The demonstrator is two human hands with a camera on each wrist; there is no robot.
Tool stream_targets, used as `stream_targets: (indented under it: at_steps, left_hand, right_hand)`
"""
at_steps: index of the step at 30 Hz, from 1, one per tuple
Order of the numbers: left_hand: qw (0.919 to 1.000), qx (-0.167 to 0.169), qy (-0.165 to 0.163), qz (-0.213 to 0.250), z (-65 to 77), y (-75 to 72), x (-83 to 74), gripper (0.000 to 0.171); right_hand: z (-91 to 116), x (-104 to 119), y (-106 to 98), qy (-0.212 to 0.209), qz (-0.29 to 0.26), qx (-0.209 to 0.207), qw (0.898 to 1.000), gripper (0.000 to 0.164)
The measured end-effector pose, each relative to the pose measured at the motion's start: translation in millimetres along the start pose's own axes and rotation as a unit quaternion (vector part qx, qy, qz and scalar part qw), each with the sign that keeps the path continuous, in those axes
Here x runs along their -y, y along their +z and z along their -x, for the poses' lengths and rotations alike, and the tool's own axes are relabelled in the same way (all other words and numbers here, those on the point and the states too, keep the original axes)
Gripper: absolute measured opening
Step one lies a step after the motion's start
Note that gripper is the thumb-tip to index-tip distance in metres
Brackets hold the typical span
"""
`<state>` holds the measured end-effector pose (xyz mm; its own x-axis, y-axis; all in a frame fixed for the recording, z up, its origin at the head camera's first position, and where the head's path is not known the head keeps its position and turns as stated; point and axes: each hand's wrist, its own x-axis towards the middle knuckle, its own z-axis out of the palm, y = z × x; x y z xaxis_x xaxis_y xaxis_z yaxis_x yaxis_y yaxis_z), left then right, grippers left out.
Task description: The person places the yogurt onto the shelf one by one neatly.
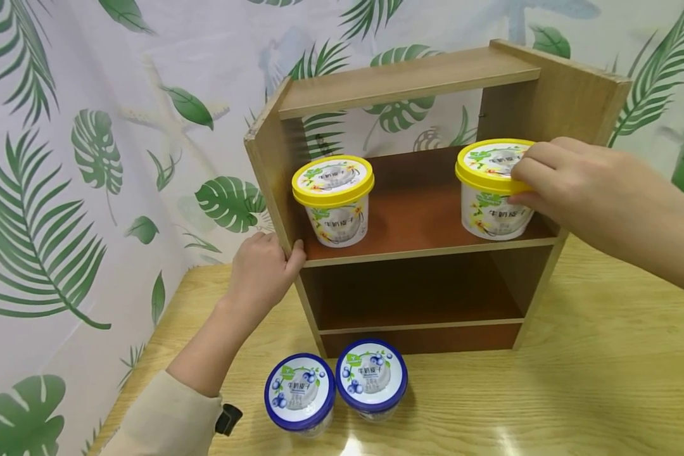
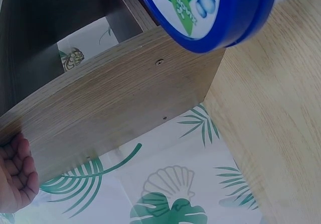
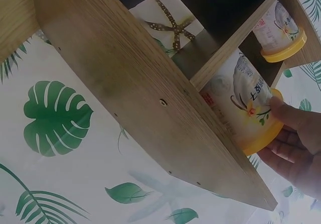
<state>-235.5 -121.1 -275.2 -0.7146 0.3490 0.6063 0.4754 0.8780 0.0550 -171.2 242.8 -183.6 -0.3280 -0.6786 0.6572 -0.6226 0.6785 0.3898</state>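
My right hand [image 1: 570, 180] grips the yellow-lidded tub [image 1: 496, 212] at the right end of the upper shelf board. In the right wrist view, the thumb lies along the tub's wall and the fingers [image 3: 286, 153] are at its yellow lid. A second yellow-lidded tub [image 1: 339, 221] stands at the left end of the same board. My left hand [image 1: 265, 266] holds the left side panel of the small wooden shelf [image 1: 433, 254], thumb at the front edge. Curled fingers [image 2: 22, 166] show against the panel's outer face in the left wrist view.
Two blue-lidded tubs [image 1: 372, 377] stand side by side on the wooden table [image 1: 615, 380], in front of the shelf's lower left corner. A lower shelf compartment [image 1: 416, 288] lies under the upper board. Behind everything hangs a leaf-patterned cloth [image 1: 120, 221].
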Motion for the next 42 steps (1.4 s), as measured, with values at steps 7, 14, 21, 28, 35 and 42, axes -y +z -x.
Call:
stream_targets:
  at_steps: [7,14,21,28,35,42]
  left_hand:
    - [1.0000,-0.002,0.000,-0.003,0.0,0.6,-0.9,0.035]
    - [1.0000,-0.006,0.003,-0.001,0.3,0.7,-0.8,0.035]
    - [0.9999,-0.010,0.002,-0.004,0.1,1.8,-0.3,0.035]
    - [1.0000,-0.008,0.001,-0.004,0.4,1.4,-0.5,0.037]
    - [1.0000,0.003,-0.002,-0.008,0.1,1.4,0.7,0.040]
    - [1.0000,0.004,-0.002,-0.006,-0.6,0.5,0.7,0.040]
  right_hand:
    - [0.2,-3.3,1.5,0.010,-0.002,0.022,1.000,0.062]
    - [-1.1,-6.8,3.2,0.018,-0.010,0.019,1.000,0.062]
    - [-2.0,-8.4,5.0,0.027,-0.011,0.018,0.999,0.063]
    - [-0.3,-8.5,6.5,0.033,-0.004,0.001,0.999,0.062]
    - [2.3,-4.7,8.5,0.030,0.006,-0.020,0.999,0.065]
    - [-3.0,1.3,9.3,0.008,0.020,-0.042,0.999,0.066]
